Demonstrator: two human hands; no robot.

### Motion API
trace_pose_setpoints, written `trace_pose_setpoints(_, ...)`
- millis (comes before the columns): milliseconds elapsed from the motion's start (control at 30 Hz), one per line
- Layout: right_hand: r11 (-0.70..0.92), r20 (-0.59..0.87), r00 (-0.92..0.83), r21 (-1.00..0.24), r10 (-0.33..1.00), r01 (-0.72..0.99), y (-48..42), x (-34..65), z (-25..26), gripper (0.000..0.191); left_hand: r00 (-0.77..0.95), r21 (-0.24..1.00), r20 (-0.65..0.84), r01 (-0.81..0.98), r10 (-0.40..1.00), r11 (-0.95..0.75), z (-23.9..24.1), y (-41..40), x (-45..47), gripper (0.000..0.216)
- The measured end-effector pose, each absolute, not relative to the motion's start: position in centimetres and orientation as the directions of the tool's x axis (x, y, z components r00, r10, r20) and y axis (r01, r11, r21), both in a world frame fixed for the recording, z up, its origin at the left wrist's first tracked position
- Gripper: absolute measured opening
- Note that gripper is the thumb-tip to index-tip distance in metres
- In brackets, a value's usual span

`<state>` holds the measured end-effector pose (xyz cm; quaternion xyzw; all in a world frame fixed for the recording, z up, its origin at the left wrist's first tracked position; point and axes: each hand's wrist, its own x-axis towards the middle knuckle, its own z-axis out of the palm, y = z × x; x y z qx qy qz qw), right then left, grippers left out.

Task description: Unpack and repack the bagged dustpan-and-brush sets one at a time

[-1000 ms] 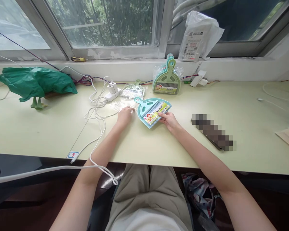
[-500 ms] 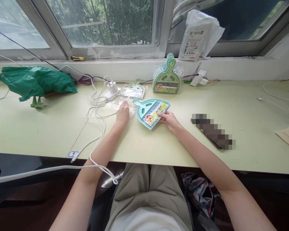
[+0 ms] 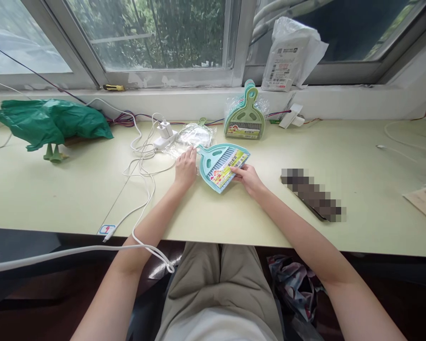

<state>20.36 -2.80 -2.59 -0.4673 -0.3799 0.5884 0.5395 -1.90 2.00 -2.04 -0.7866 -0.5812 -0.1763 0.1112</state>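
Midway between the pale-yellow desk's [image 3: 227, 220] front and back edges, our right hand [image 3: 249, 180] pinches the turquoise plastic dustpan-and-brush set [image 3: 208, 162] by its bristled end. Our left hand [image 3: 185, 166] sits at its looped handle, fingers narrowed; we cannot tell whether they grip. The yellow-white card label [image 3: 228, 168] carries dark Chinese characters.
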Motion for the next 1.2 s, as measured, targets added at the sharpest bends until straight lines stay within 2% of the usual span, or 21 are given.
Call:
trace_pose_setpoints(200, -0.098, -0.109, 0.029, -0.959, 0.994, -0.267, -2.7, 20.3, -3.0, 0.013, 0.355, 0.04, 0.415, 0.913, 0.838, -0.406, -2.2, 1.6, -1.4, 0.055)
trace_pose_setpoints(400, -0.051, -0.094, 0.144, -0.959, 0.985, -0.278, -2.7, 20.5, -2.8, 0.01, 0.319, 0.105, 0.419, 0.913, 0.85, -0.394, -1.4, 1.2, -1.1, 0.057)
trace_pose_setpoints(533, -0.054, -0.088, 0.11, -0.958, 0.99, -0.282, -2.8, 20.3, -2.6, 0.014, 0.315, 0.156, 0.434, 0.896, 0.844, -0.415, -1.0, 0.7, -0.8, 0.048)
trace_pose_setpoints(633, -0.05, -0.068, 0.056, -0.959, 0.996, -0.278, -2.8, 20.2, -2.8, 0.022, 0.369, 0.203, 0.467, 0.84, 0.804, -0.503, -0.8, 0.4, -0.6, 0.042)
trace_pose_setpoints(767, -0.011, -0.03, 0.058, -0.953, 0.998, -0.303, -2.8, 20.2, -3.0, 0.031, 0.44, 0.268, 0.526, 0.726, 0.728, -0.633, -0.5, -0.5, -0.3, 0.043)
trace_pose_setpoints(833, 0.018, -0.011, 0.082, -0.942, 0.997, -0.336, -2.8, 20.3, -2.9, 0.033, 0.335, 0.328, 0.588, 0.733, 0.736, -0.596, -0.4, -0.9, -0.2, 0.047)
trace_pose_setpoints(933, 0.045, 0.007, 0.099, -0.923, 0.995, -0.382, -2.8, 20.3, -2.6, 0.034, -0.041, 0.52, 0.661, 0.745, 0.749, -0.419, -0.1, -0.9, -0.2, 0.064)
trace_pose_setpoints(1000, 0.053, 0.018, 0.094, -0.918, 0.995, -0.393, -2.9, 20.3, -2.3, 0.035, -0.242, 0.69, 0.6, 0.638, 0.762, -0.342, 0.1, -0.3, -0.5, 0.076)
trace_pose_setpoints(1033, 0.056, 0.024, 0.087, -0.918, 0.996, -0.393, -2.9, 20.2, -2.2, 0.036, -0.272, 0.77, 0.536, 0.546, 0.799, -0.33, 0.2, 0.2, -0.7, 0.076)
trace_pose_setpoints(1067, 0.06, 0.03, 0.081, -0.918, 0.996, -0.393, -3.0, 20.2, -2.2, 0.036, -0.243, 0.839, 0.457, 0.435, 0.855, -0.325, 0.2, 0.7, -0.9, 0.072)
trace_pose_setpoints(1133, 0.063, 0.04, 0.065, -0.917, 0.997, -0.394, -3.1, 20.1, -2.1, 0.038, 0.014, 0.948, 0.285, 0.146, 0.958, -0.284, 0.1, 1.5, -1.1, 0.061)
trace_pose_setpoints(1200, 0.059, 0.044, 0.047, -0.918, 0.998, -0.392, -3.1, 20.0, -2.0, 0.038, 0.192, 0.978, 0.202, -0.091, 0.96, -0.187, -0.1, 1.8, -1.0, 0.059)
